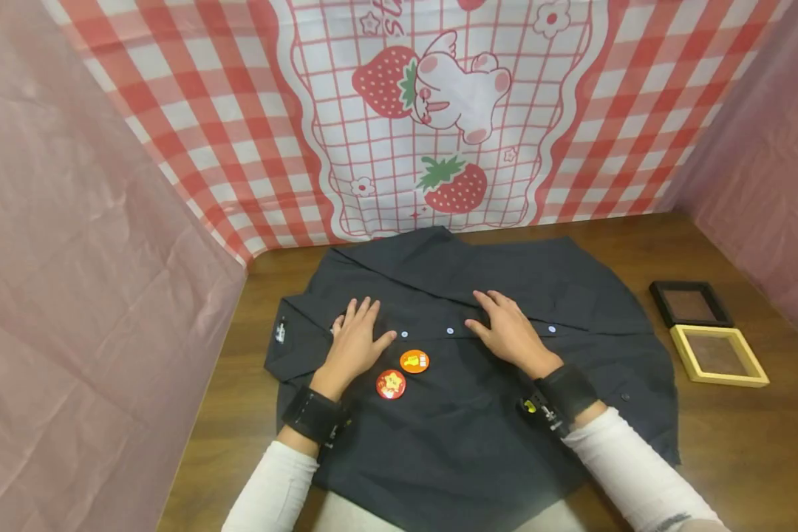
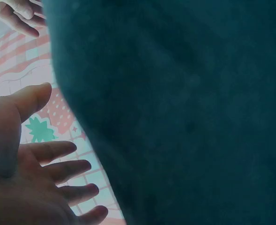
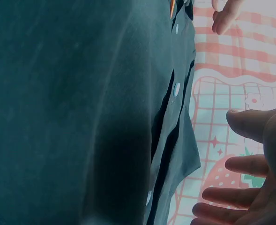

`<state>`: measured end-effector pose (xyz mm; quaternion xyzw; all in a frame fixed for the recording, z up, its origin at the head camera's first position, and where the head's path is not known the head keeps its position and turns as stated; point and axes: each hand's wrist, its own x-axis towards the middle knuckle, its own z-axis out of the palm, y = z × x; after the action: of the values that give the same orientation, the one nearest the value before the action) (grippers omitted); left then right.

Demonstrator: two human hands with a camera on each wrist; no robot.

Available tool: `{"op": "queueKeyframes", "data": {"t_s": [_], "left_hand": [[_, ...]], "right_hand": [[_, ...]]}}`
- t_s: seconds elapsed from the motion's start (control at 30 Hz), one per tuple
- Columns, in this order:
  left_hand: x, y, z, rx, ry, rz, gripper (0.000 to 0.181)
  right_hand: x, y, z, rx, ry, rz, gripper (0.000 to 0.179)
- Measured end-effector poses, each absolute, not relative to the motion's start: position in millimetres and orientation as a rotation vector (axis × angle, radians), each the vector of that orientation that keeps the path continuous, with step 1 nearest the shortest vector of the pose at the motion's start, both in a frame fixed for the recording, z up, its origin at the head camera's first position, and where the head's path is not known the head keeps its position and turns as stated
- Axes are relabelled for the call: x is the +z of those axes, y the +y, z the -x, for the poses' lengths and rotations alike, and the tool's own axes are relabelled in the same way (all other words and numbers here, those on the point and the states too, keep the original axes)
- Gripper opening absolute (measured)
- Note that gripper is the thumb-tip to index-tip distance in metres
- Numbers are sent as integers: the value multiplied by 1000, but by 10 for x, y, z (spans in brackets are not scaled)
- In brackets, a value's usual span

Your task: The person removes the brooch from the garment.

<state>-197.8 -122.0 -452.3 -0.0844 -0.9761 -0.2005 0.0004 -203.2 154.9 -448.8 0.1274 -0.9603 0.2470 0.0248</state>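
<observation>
A dark grey buttoned shirt (image 1: 479, 414) lies spread over the table, its button strip running sideways with small pale buttons (image 1: 450, 330). Over its left part my left hand (image 1: 355, 340) is held palm down, fingers straight and holding nothing. My right hand (image 1: 510, 334) is over the strip farther right, fingers extended and holding nothing. Both wrist views show spread fingers near the cloth; contact with it is unclear. Right of my left hand, an orange round badge (image 1: 414, 361) and a red round badge with a yellow star (image 1: 391, 384) sit on the shirt.
A black square frame (image 1: 674, 324) and a yellow one (image 1: 721, 383) lie on the wooden table (image 1: 738, 443) at the right. Behind the table hangs a red-checked strawberry cloth (image 1: 253, 133). Pink cloth (image 1: 93, 295) hangs along both sides.
</observation>
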Motion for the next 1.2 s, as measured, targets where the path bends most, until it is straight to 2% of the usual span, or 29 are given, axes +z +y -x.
{"op": "queueKeyframes", "data": {"t_s": [1.2], "left_hand": [[-4514,-1202,1795,-717,-3025,326,62]], "right_hand": [[-4481,1370,1904,852,-2889,-468,55]]}}
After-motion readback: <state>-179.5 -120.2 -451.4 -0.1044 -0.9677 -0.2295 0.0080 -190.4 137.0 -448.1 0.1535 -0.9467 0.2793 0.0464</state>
